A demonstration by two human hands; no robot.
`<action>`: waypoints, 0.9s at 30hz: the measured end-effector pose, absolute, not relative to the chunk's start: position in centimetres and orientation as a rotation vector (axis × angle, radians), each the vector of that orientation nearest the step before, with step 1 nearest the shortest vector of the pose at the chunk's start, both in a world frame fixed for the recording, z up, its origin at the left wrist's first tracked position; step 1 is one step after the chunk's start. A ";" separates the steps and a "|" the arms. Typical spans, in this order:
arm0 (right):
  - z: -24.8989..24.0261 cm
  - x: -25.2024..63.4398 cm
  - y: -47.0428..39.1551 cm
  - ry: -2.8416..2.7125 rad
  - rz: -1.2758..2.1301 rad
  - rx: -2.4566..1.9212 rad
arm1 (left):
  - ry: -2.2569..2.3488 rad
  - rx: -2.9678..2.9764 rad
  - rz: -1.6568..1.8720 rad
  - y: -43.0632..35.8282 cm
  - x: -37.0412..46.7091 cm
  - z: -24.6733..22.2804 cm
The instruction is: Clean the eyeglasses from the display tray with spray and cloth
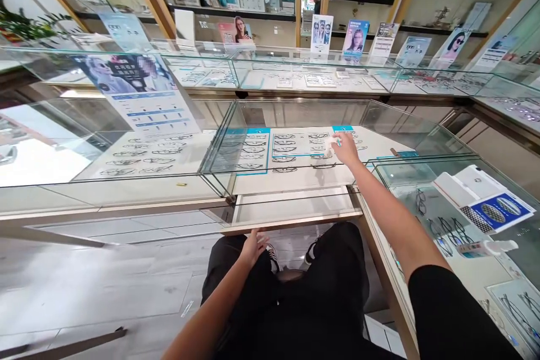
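My right hand (pixel 346 149) reaches over the open display drawer (pixel 291 181), its fingers closed on a crumpled white tissue or cloth (pixel 329 147). Around it, rows of eyeglasses (pixel 284 159) lie on the white surface, some on blue-edged cards. A dark-framed pair of glasses (pixel 323 166) lies just below the tissue. Low in front of my lap, my left hand (pixel 252 248) is by the drawer's front edge (pixel 295 224). Its fingers are loosely bent and apart, with nothing plainly held; whether they touch the edge I cannot tell.
Glass side panels (pixel 217 146) flank the drawer. On the right counter are a spray bottle (pixel 487 248), a white and blue leaflet (pixel 493 202) and several glasses (pixel 449 233). A poster stand (pixel 147 95) is on the left case. Display cases (pixel 312 76) run along the back.
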State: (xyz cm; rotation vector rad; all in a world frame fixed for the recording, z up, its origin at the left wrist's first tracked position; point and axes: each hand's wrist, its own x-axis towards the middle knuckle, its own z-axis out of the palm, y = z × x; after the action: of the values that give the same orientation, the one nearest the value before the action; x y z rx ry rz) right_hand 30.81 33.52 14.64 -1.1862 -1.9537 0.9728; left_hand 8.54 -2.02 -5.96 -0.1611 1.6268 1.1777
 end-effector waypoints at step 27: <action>15.6 51.2 8.9 -2.135 -0.433 -1.109 | 2.121 2.029 0.452 28.8 16.2 12.5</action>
State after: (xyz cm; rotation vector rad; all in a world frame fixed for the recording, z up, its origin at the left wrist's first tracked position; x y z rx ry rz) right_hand 51.18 8.94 15.60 -1.1089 -2.1352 -0.4330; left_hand 16.22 28.81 12.55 2.0291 2.1211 0.4517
